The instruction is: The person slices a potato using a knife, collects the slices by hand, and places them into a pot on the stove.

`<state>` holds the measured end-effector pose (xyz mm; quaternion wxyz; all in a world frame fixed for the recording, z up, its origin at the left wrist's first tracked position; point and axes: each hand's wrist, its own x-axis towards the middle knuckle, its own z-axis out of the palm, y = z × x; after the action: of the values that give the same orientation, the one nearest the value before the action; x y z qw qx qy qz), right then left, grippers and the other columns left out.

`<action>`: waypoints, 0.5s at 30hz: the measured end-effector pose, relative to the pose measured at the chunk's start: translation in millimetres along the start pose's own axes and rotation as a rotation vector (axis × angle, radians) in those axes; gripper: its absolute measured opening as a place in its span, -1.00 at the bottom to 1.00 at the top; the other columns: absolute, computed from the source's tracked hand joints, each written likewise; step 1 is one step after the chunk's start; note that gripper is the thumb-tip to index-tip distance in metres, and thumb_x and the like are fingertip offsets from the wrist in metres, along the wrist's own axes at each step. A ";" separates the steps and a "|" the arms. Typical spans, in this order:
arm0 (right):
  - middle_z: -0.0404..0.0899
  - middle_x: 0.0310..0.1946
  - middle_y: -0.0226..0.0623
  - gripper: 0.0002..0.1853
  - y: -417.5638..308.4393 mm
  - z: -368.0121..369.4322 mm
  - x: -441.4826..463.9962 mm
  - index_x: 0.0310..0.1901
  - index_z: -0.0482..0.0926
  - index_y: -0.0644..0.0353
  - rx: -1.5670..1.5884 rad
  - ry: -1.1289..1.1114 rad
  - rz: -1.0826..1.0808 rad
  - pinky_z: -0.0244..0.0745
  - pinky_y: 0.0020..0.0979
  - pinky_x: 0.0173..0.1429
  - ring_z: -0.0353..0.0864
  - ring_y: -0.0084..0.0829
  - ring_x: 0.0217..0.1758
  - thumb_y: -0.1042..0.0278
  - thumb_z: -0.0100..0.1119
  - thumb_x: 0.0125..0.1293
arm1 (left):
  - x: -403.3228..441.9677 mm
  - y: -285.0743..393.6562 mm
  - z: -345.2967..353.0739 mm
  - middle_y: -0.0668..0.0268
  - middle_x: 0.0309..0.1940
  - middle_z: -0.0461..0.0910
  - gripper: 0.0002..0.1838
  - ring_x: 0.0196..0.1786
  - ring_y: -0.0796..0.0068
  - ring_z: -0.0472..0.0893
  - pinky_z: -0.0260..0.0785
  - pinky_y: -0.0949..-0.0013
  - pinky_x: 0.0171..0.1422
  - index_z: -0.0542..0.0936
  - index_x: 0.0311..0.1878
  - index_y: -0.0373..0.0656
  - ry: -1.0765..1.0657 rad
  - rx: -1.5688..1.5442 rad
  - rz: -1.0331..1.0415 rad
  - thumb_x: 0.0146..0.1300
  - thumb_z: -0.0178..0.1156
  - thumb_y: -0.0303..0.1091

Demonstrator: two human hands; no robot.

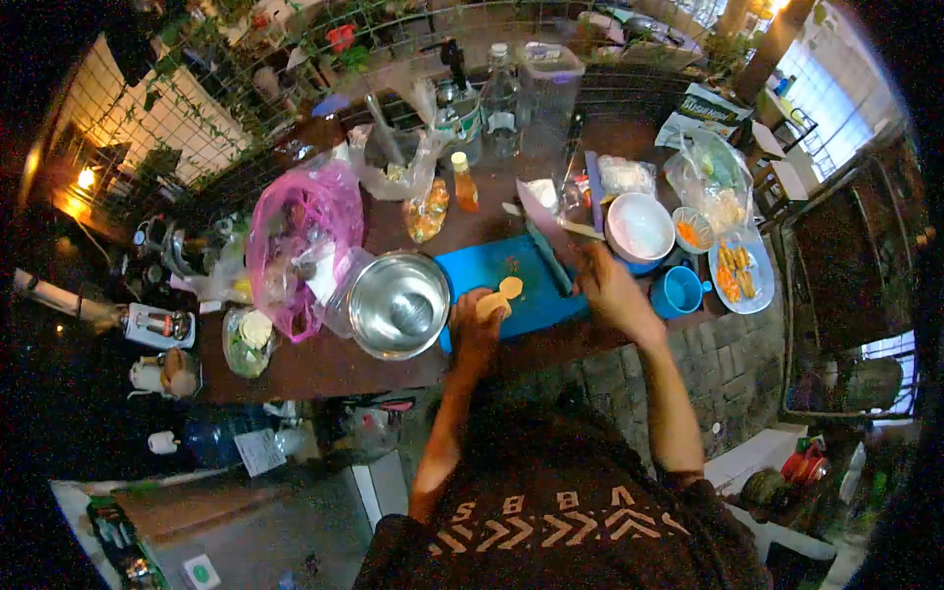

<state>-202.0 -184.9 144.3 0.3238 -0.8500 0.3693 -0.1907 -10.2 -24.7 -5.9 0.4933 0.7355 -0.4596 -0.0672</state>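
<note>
My left hand (474, 323) is closed around a pale orange piece of food (494, 306) on the blue cutting board (472, 264). A round cut slice (511, 286) of the same colour lies against its far end, with small orange scraps beyond it. In my right hand (608, 287), at the board's right side, is a knife (543, 218), its wide blade raised and pointing away to the upper left. Below that blade a dark, narrow object (549, 258) slants across the board; I cannot make out what it is. The knife's handle is hidden in my fingers.
Left of the board stands a steel bowl (360, 307), then a pink plastic bag (270, 221). To the right are a white bowl (640, 211), a blue mug (677, 293) and a plate (759, 265) of cut food strips. A sauce bottle (464, 183) stands behind.
</note>
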 end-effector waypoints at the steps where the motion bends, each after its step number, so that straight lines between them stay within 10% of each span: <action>1: 0.64 -0.26 0.18 -0.78 2.0 16.0 -15.1 -0.01 0.41 0.32 0.100 -0.030 0.001 0.47 0.05 -0.14 0.61 0.27 -0.18 0.31 0.00 0.52 | -0.7 1.0 -3.1 0.08 -0.03 0.56 -0.70 0.06 -0.05 0.51 0.34 -0.02 0.14 0.57 0.04 -0.09 -0.011 0.014 -0.020 0.29 0.33 -0.26; 15: 0.61 -0.45 0.22 -0.74 14.3 97.9 -84.1 -0.05 0.40 0.26 0.020 -0.326 0.202 0.47 0.22 -0.20 0.62 0.32 -0.26 0.20 -0.13 0.57 | 3.0 40.1 -15.4 0.11 -0.02 0.56 -0.76 0.10 0.00 0.50 0.27 0.06 0.23 0.54 0.03 -0.17 -0.064 0.160 -0.061 0.34 0.22 -0.35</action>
<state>-209.1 -89.0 57.1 0.4051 -0.8250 0.3934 -0.0206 -24.5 -20.4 34.5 0.4155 0.7838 -0.4563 -0.0687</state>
